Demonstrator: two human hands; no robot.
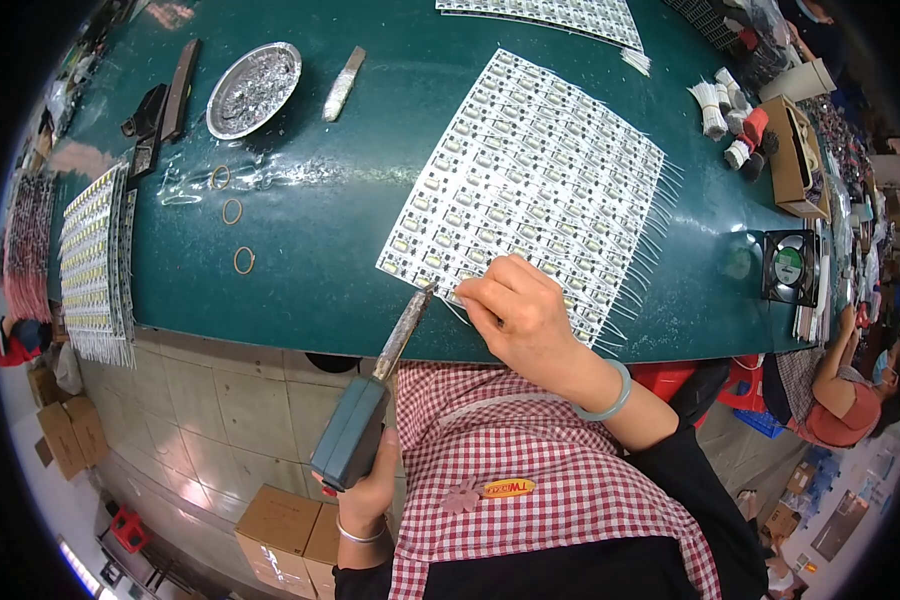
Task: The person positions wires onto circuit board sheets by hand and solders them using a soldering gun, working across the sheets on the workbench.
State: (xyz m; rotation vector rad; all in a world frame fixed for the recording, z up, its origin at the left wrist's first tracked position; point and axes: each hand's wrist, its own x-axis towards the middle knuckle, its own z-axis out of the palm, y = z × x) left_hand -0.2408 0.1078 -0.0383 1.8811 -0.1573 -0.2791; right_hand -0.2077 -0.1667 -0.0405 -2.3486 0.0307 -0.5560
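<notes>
My left hand point(372, 488) is wrapped round the handle of a blue-grey soldering gun point(350, 430). Its long metal barrel points up and away, and the tip touches or nearly touches the near left edge of a white circuit board panel point(530, 170). Rows of small yellowish and black parts cover the panel, and thin white wires point(635, 290) stick out along its right side. Beside the tip, my right hand point(520, 310) is closed in a pinch over the panel's near edge. A thin white wire point(456, 312) curves out below these fingertips; the pinch point itself is partly hidden.
A metal bowl point(255, 92) with silvery scraps stands far left, near a wrapped flat bar point(344, 85). Three rubber bands point(232, 211) lie left of the panel. More panels point(95, 260) stack at the left edge. A small fan point(789, 267) and wire bundles point(708, 108) sit right.
</notes>
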